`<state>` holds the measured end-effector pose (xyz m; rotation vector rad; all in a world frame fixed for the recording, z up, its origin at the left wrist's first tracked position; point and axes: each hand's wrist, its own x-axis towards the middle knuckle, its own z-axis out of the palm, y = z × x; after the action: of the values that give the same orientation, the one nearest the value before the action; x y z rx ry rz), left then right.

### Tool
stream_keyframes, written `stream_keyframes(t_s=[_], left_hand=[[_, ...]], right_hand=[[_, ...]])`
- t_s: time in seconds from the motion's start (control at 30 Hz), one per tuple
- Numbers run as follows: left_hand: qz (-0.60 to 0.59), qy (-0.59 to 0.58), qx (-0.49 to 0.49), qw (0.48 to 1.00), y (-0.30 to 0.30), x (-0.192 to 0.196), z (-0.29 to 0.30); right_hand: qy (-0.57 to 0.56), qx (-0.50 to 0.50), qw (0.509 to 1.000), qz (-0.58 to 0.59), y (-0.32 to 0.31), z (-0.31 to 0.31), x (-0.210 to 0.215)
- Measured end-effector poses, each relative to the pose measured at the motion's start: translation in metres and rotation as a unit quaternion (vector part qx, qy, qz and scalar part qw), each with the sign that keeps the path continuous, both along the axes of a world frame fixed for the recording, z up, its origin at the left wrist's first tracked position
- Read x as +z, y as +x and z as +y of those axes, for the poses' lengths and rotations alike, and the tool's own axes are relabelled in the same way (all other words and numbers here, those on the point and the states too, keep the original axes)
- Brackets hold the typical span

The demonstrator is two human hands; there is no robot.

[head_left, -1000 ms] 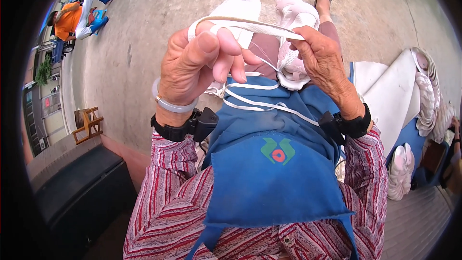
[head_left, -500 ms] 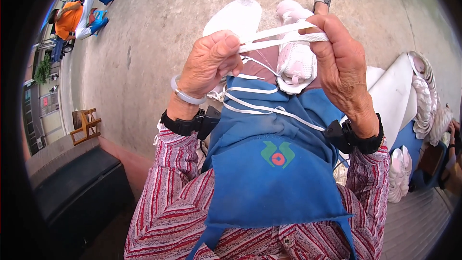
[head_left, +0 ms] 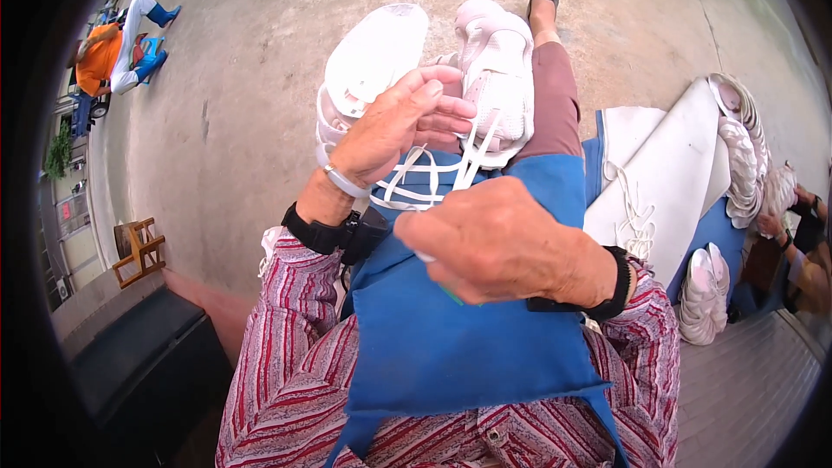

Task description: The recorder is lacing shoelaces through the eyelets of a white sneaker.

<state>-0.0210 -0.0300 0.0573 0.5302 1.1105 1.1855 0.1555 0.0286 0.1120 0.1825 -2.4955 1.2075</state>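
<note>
A white and pale pink sneaker (head_left: 498,69) rests over my lap. To its left a second shoe shows its white sole (head_left: 381,48), with part of its pink upper beneath. My right hand (head_left: 511,238) is closed on a white shoelace (head_left: 469,163), whose strands run taut from the sneaker down to the fist; its end is hidden there. My left hand (head_left: 403,126) is held palm inward beside the strands, fingers stretched and slightly apart, fingertips close to the lace. Loose lace lies in loops on my blue apron (head_left: 468,347).
White sheet material (head_left: 663,182) with a lace bundle lies at my right, near stacked white shoe parts (head_left: 744,165) and a pair of white shoes (head_left: 704,295). Another person's hands (head_left: 771,224) work at the far right. A wooden stool (head_left: 139,251) and a seated person in orange (head_left: 100,61) are at left.
My right hand has pulled the lace down toward my body, over the apron. The left hand has loosened from the lace and its fingers have straightened. The view has shifted slightly.
</note>
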Motion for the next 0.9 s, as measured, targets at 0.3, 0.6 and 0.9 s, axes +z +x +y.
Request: stream_keyframes(t_s=[0.3,0.6,0.9], left_hand=[[0.375,-0.088,-0.066,0.920,0.027,-0.033,0.031],[-0.054,-0.163,-0.004,0.985,0.042,-0.037,0.031],[0.335,-0.015,-0.093,0.938,0.071,-0.041,0.013]], right_hand=[[-0.068,0.078,0.995,-0.007,0.004,-0.015,-0.024],[-0.105,0.061,0.992,-0.033,0.016,0.003,-0.033],[-0.350,-0.303,0.856,-0.229,0.042,0.067,-0.092]])
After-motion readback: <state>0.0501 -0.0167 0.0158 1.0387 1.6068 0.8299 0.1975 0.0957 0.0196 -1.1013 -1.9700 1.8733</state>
